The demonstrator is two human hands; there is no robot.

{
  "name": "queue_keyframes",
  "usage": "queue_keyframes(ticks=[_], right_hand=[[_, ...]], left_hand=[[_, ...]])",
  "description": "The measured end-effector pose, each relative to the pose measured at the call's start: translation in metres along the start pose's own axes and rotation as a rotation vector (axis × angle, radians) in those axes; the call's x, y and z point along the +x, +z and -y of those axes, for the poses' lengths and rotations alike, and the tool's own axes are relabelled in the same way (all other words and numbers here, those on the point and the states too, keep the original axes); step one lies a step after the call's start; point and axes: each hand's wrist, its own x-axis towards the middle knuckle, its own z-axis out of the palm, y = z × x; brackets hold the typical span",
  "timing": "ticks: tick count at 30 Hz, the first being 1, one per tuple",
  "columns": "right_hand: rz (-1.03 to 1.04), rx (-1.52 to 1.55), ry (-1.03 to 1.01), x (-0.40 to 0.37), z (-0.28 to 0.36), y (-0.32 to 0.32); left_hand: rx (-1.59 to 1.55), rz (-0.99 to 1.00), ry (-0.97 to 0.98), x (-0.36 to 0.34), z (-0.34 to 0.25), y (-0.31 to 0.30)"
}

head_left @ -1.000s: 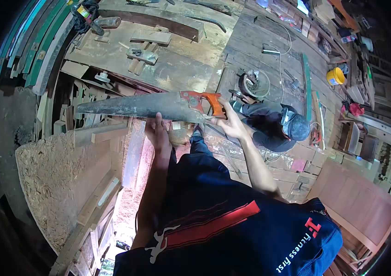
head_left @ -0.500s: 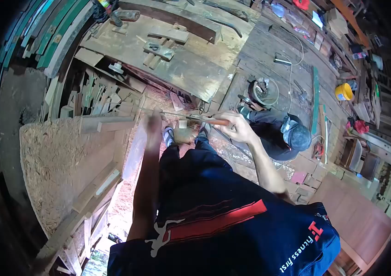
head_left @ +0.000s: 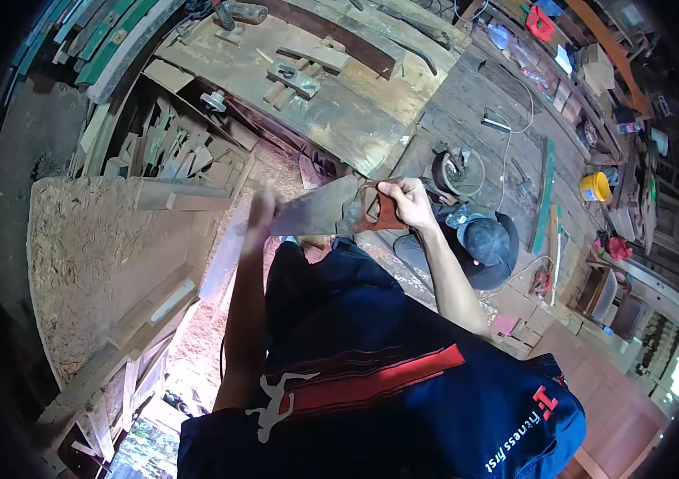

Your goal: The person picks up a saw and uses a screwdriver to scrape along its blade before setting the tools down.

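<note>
A hand saw (head_left: pixel 313 211) is held across in front of my body, its broad blade turned flat towards me. My right hand (head_left: pixel 413 206) is closed around its reddish-brown handle, the thumb on top. At the other end of the blade, my left hand (head_left: pixel 262 209) overlaps the metal near the tip. Motion smears its fingers, so I cannot tell how they lie on the blade. Below the saw are my legs and the sawdust-strewn floor.
A crouching person in a cap (head_left: pixel 486 241) is just right of my right hand, near a round tub (head_left: pixel 462 172). The workbench (head_left: pixel 347 120) ahead carries wooden pieces. A chipboard panel (head_left: pixel 88 271) stands at left, below offcuts (head_left: pixel 176 148). A yellow bucket (head_left: pixel 594 187) is far right.
The saw has turned from edge-on to showing its blade's broad side. My right hand has risen slightly with the handle. The crouching person's head has shifted left.
</note>
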Motion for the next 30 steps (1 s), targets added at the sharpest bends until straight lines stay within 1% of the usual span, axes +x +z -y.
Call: queue_keyframes(ticks=[2,3,4,5,7,8,9,11,12,13,16,17,18,19,20,21,22,24,25,26,27,28,29,30], right_hand=[[0.010,0.067,0.030,0.011,-0.042,-0.027],[-0.014,0.127,-0.040,0.008,-0.034,-0.031],[-0.052,0.255,0.002,0.000,-0.009,-0.024],[-0.069,0.245,0.025,0.000,-0.017,-0.034],[-0.099,0.300,0.075,-0.001,-0.022,-0.047],[-0.128,0.347,0.058,0.000,-0.030,-0.051],[-0.156,0.392,0.041,0.002,-0.035,-0.051],[-0.168,0.466,0.029,0.003,-0.043,-0.055],[-0.153,0.494,0.035,-0.002,-0.024,-0.048],[-0.136,0.522,0.041,-0.005,-0.012,-0.042],[-0.159,0.566,0.078,-0.006,-0.008,-0.030],[-0.100,0.691,0.153,-0.005,-0.014,-0.028],[-0.074,0.673,0.130,-0.008,-0.008,-0.021],[-0.079,0.682,0.162,-0.009,-0.009,-0.015],[-0.083,0.692,0.194,-0.010,-0.010,-0.008],[-0.055,0.664,0.141,-0.014,-0.011,-0.003],[-0.077,0.682,0.138,-0.014,-0.024,0.001],[-0.115,0.773,0.135,-0.021,-0.035,0.013],[-0.075,0.777,0.112,-0.027,-0.027,0.022],[-0.077,0.746,0.100,-0.028,-0.046,0.022],[-0.135,0.781,0.088,-0.033,-0.042,0.028],[-0.196,0.815,0.077,-0.040,-0.035,0.034],[-0.129,0.844,0.072,-0.046,-0.034,0.038],[-0.138,0.864,0.080,-0.054,-0.031,0.042]], left_hand=[[0.112,-0.009,0.178,0.008,0.012,-0.015],[0.180,0.101,0.155,0.004,0.007,-0.024],[0.250,0.211,0.134,-0.006,-0.005,-0.035],[0.321,0.320,0.114,-0.017,-0.019,-0.042],[0.287,0.488,0.113,-0.050,-0.043,-0.042],[0.271,0.572,0.109,-0.065,-0.054,-0.043],[0.348,0.686,0.062,-0.074,-0.064,-0.046],[0.454,0.773,0.045,-0.076,-0.062,-0.040],[0.506,0.814,0.037,-0.075,-0.060,-0.036],[0.522,0.805,0.035,-0.070,-0.052,-0.034],[0.312,0.418,0.230,-0.046,-0.006,-0.012],[0.060,0.308,0.263,-0.035,0.013,-0.005],[-0.220,0.188,0.320,-0.033,0.022,0.002],[0.102,-0.048,0.745,-0.041,0.019,0.007],[0.104,-0.124,0.858,-0.046,0.013,0.010],[0.111,-0.209,0.968,-0.051,0.006,0.013],[-0.204,-0.119,0.762,-0.051,-0.003,0.016],[-0.514,0.006,0.527,-0.053,-0.018,0.010],[-0.519,0.040,0.515,-0.054,-0.026,0.002],[-0.521,0.078,0.502,-0.055,-0.034,-0.006],[-0.168,-0.046,0.591,-0.058,-0.041,-0.014],[-0.209,-0.009,0.560,-0.058,-0.045,-0.017],[-0.250,0.029,0.527,-0.058,-0.047,-0.018],[-0.288,0.069,0.492,-0.060,-0.049,-0.021]])
